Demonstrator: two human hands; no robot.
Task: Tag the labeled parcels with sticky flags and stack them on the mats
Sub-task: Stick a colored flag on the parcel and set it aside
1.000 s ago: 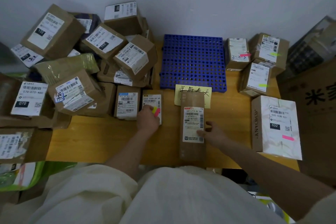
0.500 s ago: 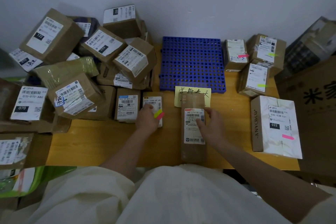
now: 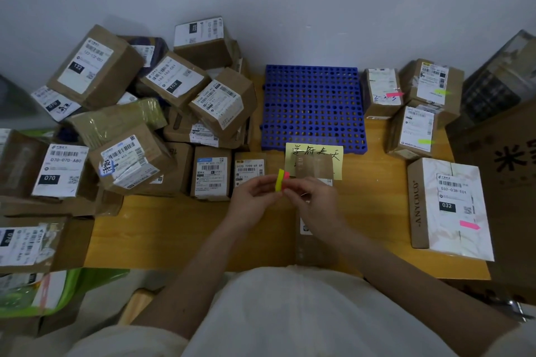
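Note:
My left hand [image 3: 255, 197] holds a small pad of yellow and pink sticky flags [image 3: 281, 181] above the table. My right hand [image 3: 314, 201] meets it from the right and pinches at the pink flag edge. Under my right hand lies a long narrow brown parcel [image 3: 314, 166], its label mostly hidden by the hand. A blue perforated mat [image 3: 313, 107] lies behind it against the wall. Three tagged brown parcels [image 3: 412, 127] and a tagged white parcel [image 3: 452, 206] sit at the right.
A big heap of labelled brown parcels [image 3: 139, 124] fills the left of the wooden table [image 3: 174, 235]. A yellow handwritten note [image 3: 314, 153] lies in front of the mat. A large carton [image 3: 504, 171] stands at the far right.
My right hand left the long parcel's label and rose to the flag pad. My left hand lifted the pad off the small parcel and brought it right, over the table.

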